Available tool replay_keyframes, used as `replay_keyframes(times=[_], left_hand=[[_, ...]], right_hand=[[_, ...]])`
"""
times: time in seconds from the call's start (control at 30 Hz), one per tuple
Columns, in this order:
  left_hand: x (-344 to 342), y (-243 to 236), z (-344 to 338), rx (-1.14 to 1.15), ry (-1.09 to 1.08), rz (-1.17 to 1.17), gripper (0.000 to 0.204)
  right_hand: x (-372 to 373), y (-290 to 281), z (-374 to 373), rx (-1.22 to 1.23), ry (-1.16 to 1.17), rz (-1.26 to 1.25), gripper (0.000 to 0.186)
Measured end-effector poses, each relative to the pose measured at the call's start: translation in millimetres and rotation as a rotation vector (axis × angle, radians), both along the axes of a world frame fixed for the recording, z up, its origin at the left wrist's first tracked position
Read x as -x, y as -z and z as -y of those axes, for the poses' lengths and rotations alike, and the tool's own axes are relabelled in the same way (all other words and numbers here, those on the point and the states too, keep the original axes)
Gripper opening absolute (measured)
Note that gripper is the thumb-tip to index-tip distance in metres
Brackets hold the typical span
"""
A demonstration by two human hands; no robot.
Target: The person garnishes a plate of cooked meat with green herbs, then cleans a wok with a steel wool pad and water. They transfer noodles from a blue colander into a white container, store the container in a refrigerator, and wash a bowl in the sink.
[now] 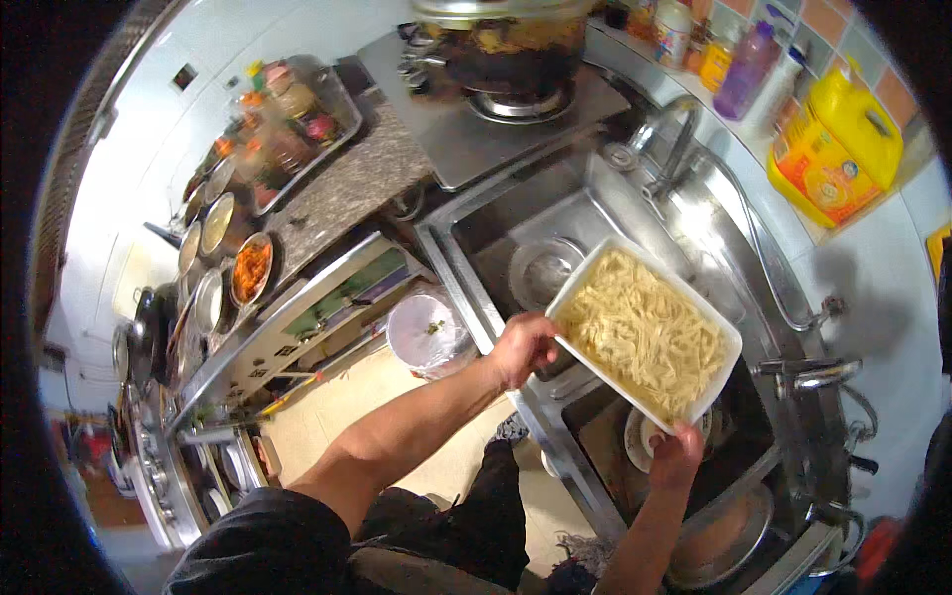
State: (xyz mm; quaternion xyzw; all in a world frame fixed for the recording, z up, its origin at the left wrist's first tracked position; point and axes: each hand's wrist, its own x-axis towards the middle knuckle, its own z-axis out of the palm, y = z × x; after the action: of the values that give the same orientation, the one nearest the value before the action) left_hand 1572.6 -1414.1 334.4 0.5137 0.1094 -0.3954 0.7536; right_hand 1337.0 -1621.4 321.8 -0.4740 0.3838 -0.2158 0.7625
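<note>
A white rectangular tub [731, 365] hangs over the divider of a steel double sink, full of pale yellowish strips [645, 322] in some liquid. My left hand [524, 349] grips its left edge, fingers curled at the rim. At the near corner my right hand [678, 454] is closed on the wall of the tub, its fingers partly hidden below. Under the tub, a round dish [640, 436] shows in the near basin, and a round steel bowl [543, 270] sits in the far one.
Beyond the sink a large pot [511, 50] stands over a burner. A faucet [669, 149] rises behind the basins. Bottles and a yellow jug [838, 149] line the right ledge. A white bucket [428, 332] is on the floor; bowls of food [251, 268] crowd the left counter.
</note>
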Motion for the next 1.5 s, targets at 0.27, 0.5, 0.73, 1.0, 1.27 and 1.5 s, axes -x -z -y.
replay_keyframes(times=[0.27, 0.5, 0.73, 1.0, 1.27, 1.5], left_hand=[[146, -78, -193, 0.074, -0.424, -0.053, 0.036], [284, -155, -398, 0.017, -0.814, 0.073, 0.046], [416, -229, -355, -0.108, -1.268, 0.121, 0.039], [454, -251, -248, -0.122, -1.777, 0.032, 0.041], [475, -285, -184, -0.104, -2.198, -0.045, 0.026], [554, -276, -335, -0.152, -2.511, -0.015, 0.01]], right_hand=[[42, -79, -124, -0.12, -0.329, 0.031, 0.033], [45, -127, -292, -0.267, -0.761, 0.042, 0.036], [48, -185, -280, -0.364, -1.225, -0.043, 0.026], [-37, -197, -258, -0.53, -1.861, -0.091, 0.044], [-60, -247, -328, -0.255, -2.124, -0.251, 0.038], [15, -245, -574, -0.177, -2.466, -0.347, 0.034]])
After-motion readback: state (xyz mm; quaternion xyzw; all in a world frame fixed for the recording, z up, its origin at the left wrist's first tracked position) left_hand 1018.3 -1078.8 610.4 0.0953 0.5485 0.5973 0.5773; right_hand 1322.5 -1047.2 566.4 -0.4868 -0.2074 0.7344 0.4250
